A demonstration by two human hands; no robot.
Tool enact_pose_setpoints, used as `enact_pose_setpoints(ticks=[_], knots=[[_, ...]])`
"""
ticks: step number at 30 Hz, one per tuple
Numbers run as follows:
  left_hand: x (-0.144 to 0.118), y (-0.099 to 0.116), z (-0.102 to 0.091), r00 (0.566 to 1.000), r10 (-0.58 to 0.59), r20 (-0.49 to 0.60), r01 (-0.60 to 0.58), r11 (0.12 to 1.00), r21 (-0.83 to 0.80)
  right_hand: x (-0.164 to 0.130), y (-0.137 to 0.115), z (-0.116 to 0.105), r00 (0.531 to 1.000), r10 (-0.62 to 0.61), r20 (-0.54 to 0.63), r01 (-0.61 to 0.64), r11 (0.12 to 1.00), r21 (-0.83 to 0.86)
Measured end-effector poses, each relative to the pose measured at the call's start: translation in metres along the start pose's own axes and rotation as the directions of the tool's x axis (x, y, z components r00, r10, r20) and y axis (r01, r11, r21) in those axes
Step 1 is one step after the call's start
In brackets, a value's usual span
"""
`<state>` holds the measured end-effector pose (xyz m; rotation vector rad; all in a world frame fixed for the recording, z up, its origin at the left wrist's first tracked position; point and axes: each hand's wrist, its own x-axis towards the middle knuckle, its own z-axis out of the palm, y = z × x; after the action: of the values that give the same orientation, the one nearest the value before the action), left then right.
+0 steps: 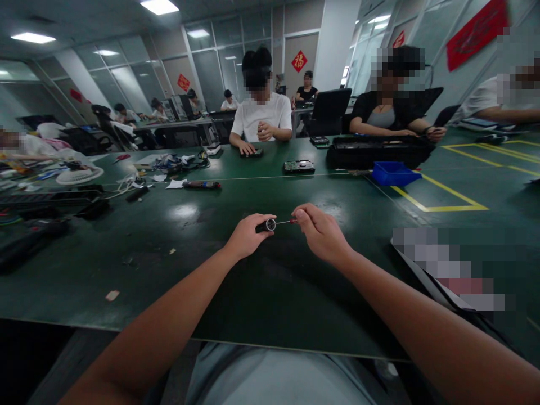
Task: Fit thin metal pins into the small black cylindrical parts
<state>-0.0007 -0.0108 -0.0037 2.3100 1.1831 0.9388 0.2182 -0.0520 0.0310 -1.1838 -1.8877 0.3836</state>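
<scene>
My left hand (248, 235) is closed around a small black cylindrical thing with a pale ring at its end (269, 225), held above the green table. Its exact kind I cannot make out. In my right hand (319, 229), fingers pinch a thin screwdriver (287, 222) with a red handle. The metal shaft points left, and its tip meets or lies close to the ringed end; contact is too small to tell. Most of the screwdriver's handle is hidden by my fingers.
Ahead lie a hard drive (299, 166), a blue bin (395, 174) and a dark tube-like object (202, 184). Cables and parts (177, 162) clutter the left. A partly blurred sheet (439, 270) lies right. Across the table (236, 292) sit co-workers, one touching a dark device (252, 153).
</scene>
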Motion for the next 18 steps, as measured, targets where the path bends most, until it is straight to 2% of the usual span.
enact_pose_setpoints(ticks=[2, 5, 10, 12, 15, 18], knots=[[0.000, -0.001, 0.000, 1.000, -0.001, 0.000, 0.001, 1.000, 0.002, 0.001, 0.001, 0.001, 0.999, 0.033, -0.026, -0.032, 0.999, 0.023], [0.000, -0.002, 0.000, 1.000, -0.016, 0.004, 0.016, 1.000, 0.003, 0.002, 0.004, 0.005, 0.991, 0.108, -0.084, -0.092, 0.980, 0.175], [0.001, -0.004, 0.003, 0.999, -0.033, -0.008, 0.033, 0.999, -0.021, 0.006, 0.010, 0.013, 0.970, 0.223, -0.096, -0.157, 0.877, 0.454], [0.002, -0.003, 0.002, 0.999, -0.021, -0.028, 0.020, 1.000, -0.014, 0.007, 0.013, 0.017, 0.957, 0.277, -0.091, -0.181, 0.808, 0.560], [0.003, 0.000, -0.003, 0.999, 0.023, -0.035, -0.023, 1.000, 0.015, 0.009, 0.018, 0.020, 0.923, 0.379, -0.065, -0.220, 0.659, 0.719], [0.005, 0.002, -0.007, 0.996, 0.083, 0.010, -0.084, 0.995, 0.050, 0.012, 0.024, 0.019, 0.884, 0.465, 0.046, -0.313, 0.518, 0.796]])
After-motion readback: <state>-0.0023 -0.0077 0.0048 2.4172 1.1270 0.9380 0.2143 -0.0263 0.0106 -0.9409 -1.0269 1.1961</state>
